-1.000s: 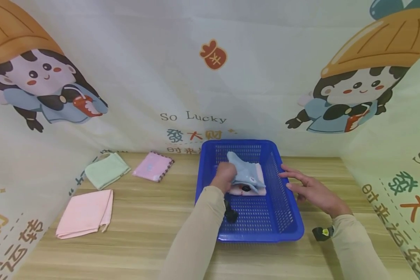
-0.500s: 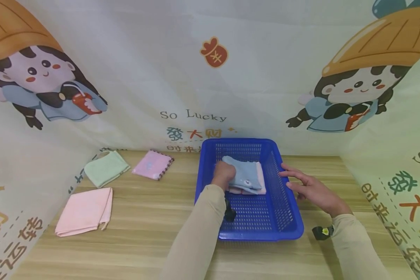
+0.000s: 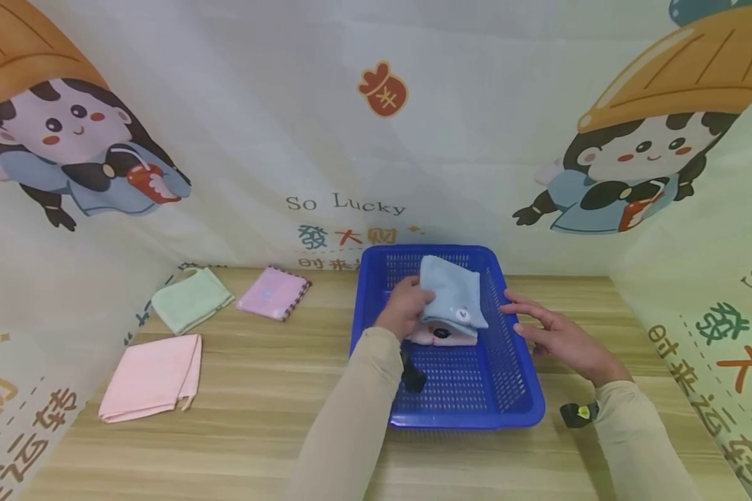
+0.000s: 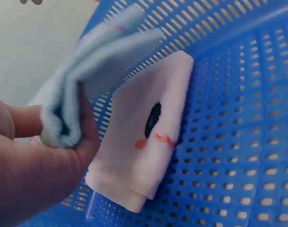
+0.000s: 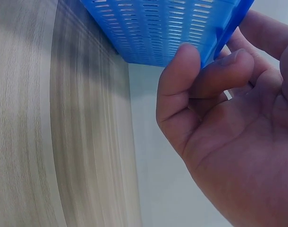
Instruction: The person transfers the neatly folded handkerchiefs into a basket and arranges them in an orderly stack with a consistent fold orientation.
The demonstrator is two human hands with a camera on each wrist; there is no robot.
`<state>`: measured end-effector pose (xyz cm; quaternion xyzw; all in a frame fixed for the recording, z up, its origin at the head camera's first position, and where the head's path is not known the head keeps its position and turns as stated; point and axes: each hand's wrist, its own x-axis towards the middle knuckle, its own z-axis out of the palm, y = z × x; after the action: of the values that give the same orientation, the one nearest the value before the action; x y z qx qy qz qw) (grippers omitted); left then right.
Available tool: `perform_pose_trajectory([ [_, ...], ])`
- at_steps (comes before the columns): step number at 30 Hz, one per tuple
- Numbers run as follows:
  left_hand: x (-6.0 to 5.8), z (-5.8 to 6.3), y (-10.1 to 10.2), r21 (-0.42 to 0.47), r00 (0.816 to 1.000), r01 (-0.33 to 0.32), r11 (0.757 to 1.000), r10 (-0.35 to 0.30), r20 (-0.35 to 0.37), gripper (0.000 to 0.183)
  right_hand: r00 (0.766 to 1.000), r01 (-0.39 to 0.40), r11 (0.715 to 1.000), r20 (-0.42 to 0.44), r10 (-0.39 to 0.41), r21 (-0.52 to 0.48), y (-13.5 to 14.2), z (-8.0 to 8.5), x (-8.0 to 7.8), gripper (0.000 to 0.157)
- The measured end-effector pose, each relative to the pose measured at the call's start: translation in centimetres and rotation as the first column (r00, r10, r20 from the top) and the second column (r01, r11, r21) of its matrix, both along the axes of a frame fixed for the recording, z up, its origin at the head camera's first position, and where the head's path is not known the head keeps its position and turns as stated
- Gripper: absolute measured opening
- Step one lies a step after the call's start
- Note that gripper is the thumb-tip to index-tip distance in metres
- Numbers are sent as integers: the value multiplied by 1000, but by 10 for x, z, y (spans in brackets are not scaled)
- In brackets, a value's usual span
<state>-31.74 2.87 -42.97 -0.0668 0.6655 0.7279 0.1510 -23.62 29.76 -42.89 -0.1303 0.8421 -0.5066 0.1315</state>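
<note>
My left hand [image 3: 406, 306] pinches the left edge of a folded light blue towel [image 3: 452, 289] inside the blue basket [image 3: 470, 421]. The left wrist view shows the blue towel's fold between thumb and fingers, raised over a folded whitish-pink towel [image 4: 139, 137]. That lower towel lies on the basket floor and bears a black oval and red marks. My right hand [image 3: 567, 344] is at the basket's right rim, its fingertips touching there. In the right wrist view the right hand's fingers are loosely bent beside the basket wall [image 5: 153, 28].
On the wooden table [image 3: 257, 417], left of the basket, lie a folded green towel [image 3: 192, 300], a purple towel [image 3: 273, 292] with a striped edge and a pink towel [image 3: 153, 379]. A printed cloth backdrop [image 3: 476, 153] stands behind the basket and along both sides.
The blue towel lay flattened on the whitish-pink one half a second ago; it is now lifted and shifted right, uncovering that towel's front. The right hand stays at the rim.
</note>
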Motion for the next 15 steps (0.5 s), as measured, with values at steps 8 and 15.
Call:
perform_pose_trajectory([
  [8,3,2,-1,-270,999,-33,962,43,30,59,1000,11,1000,-4,-11,4,0,0,0,51],
  [15,2,4,-4,-334,989,-148,931,146,-33,57,1000,14,1000,-2,-14,12,0,0,0,50],
])
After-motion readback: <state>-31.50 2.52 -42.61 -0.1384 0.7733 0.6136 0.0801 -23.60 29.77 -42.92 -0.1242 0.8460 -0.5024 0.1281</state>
